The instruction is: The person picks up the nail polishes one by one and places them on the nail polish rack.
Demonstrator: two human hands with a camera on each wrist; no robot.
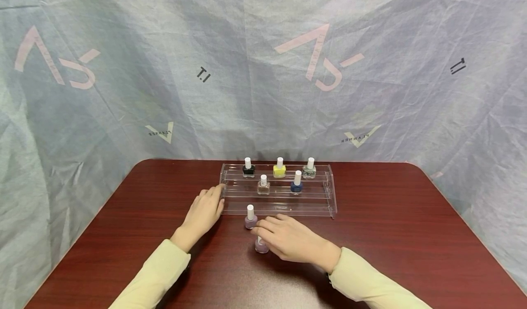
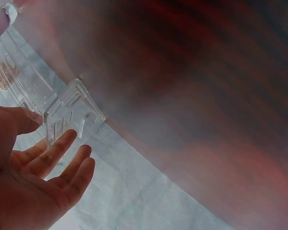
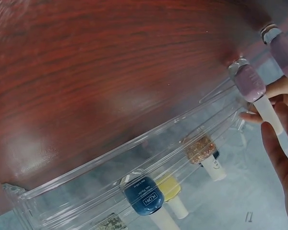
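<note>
A clear stepped rack stands at the far side of the table. My left hand touches its left end, thumb by the front rails and fingers along the side panel, loosely spread. One purple nail polish bottle with a white cap stands upright just in front of the rack. Nearer me is a second purple nail polish bottle; my right hand bends over it, fingers at its cap, which they partly hide. In the right wrist view, fingertips also come close to the first bottle's cap.
On the rack's top step are black, yellow and glittery nail polish bottles. The middle step carries a copper-glitter bottle and a blue one. Behind the dark red table hangs a grey printed cloth.
</note>
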